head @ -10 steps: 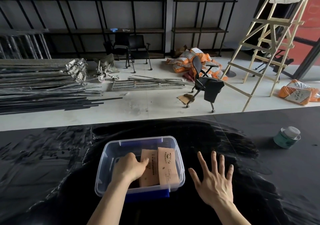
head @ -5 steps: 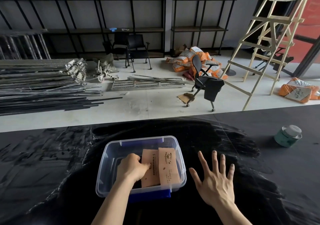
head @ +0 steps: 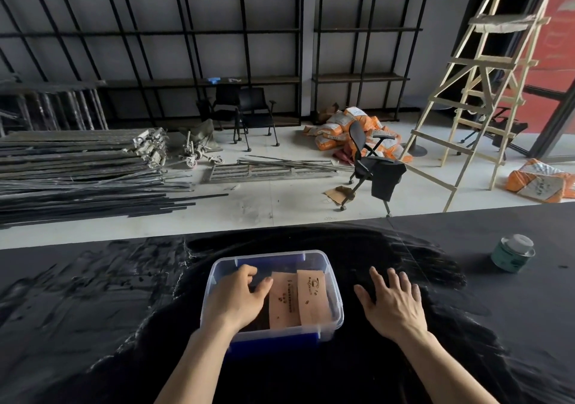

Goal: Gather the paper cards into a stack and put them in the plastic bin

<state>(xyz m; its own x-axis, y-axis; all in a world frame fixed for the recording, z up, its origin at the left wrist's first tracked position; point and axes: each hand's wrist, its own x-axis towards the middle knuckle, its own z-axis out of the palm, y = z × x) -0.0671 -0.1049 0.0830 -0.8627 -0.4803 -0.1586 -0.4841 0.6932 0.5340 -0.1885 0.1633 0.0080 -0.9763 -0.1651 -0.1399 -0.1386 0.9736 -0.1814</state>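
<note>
Item: paper cards, tan-pink, printed with dark text and a small logo. Two faces are seen, the right one overlapping the left; whether more lie beneath cannot be told. Location: inside the plastic bin, toward its right half, lying roughly flat and not squared to each other.

Container: clear-walled bin with blue clips at near and far edges, set on the black worktop, directly in front of the person.

Left hand: placed inside the bin, knuckles up, fingers curled under and thumb extended toward the left card's edge. Nothing is seen gripped; what lies under the palm is hidden.

Right hand: laid flat on the worktop just beside the bin's right wall, fingers spread, holding nothing.

Handling notes (judged): the cards are taken to be light, thin and moderately stiff, apt to bend or crease if pinched hard, and likely to slide over one another. They are best taken by the long edges between thumb and fingers, or squared by pressing the edges against the bin wall. The bin itself is taken to be light and rigid, liable to skid unless steadied.

Also present: a green tin with a pale lid, well apart on the right.
</note>
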